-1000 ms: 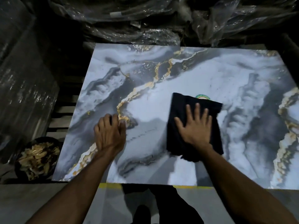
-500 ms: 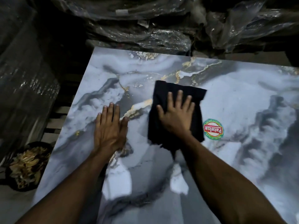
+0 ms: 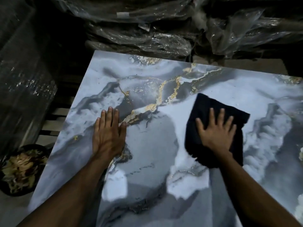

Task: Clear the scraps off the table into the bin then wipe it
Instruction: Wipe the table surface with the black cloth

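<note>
The table [image 3: 147, 161] has a glossy grey, white and gold marble top. My right hand [image 3: 216, 133] presses flat with spread fingers on a black cloth [image 3: 201, 112] lying right of the table's middle. My left hand [image 3: 108, 135] lies flat on the bare tabletop to the left, fingers straight and together. A dark round bin [image 3: 21, 169] full of pale scraps stands on the floor beside the table's left edge. No scraps show on the tabletop.
Bundles wrapped in clear plastic [image 3: 147, 27] are piled just behind the table's far edge. A large plastic-wrapped block [image 3: 21, 89] stands to the left, above the bin. Wooden slats [image 3: 54, 118] run along the floor by the table's left edge.
My right hand has slid the black cloth to the right across the table, covering the round sticker. My left hand stays flat on the table. The camera has moved closer.
</note>
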{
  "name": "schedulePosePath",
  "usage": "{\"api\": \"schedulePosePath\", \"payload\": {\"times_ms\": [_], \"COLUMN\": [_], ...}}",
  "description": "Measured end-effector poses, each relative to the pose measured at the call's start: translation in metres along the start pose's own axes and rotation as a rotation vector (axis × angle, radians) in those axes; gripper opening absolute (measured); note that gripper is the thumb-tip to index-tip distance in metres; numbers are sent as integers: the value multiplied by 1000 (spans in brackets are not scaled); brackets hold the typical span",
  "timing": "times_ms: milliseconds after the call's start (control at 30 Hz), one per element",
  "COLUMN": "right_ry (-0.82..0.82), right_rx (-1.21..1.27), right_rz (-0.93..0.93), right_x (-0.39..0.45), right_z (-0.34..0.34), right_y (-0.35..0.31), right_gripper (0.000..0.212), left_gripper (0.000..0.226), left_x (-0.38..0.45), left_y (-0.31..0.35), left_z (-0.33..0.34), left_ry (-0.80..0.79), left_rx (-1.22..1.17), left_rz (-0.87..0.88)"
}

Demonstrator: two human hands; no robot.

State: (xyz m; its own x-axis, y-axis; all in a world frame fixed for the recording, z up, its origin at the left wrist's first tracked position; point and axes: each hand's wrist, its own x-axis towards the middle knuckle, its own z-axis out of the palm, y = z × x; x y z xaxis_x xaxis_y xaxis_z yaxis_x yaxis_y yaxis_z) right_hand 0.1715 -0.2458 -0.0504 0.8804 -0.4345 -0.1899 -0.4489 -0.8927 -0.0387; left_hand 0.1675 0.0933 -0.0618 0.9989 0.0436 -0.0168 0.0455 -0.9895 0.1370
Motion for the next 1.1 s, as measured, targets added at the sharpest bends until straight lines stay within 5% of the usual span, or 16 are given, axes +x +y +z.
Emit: {"api": "schedulePosePath", "payload": {"times_ms": [200,433,600,933,1100], "right_ry": [-27,-54,23,-1,-21], "right_rx": [68,8,53,20,70], "right_rz": [55,-383,-569,4,54], "right_x": [63,34,-39,25,81], "right_z": [-14,0,23,-4,-20], "right_y": [-29,-177,-156,-5,-26], "right_gripper": [80,76,73,78,79], "left_gripper": [63,61,61,63,64], "left_x": [-1,-2,-3,-3,-2], "left_y": [-2,0,0,5,3], "left_z": [3,2,2,-5,-3], "left_ry": [18,39,30,3,11], "left_rx": [-6,-19,-14,-34,-45], "left_rz": [5,3,-2,-3,-8]}}
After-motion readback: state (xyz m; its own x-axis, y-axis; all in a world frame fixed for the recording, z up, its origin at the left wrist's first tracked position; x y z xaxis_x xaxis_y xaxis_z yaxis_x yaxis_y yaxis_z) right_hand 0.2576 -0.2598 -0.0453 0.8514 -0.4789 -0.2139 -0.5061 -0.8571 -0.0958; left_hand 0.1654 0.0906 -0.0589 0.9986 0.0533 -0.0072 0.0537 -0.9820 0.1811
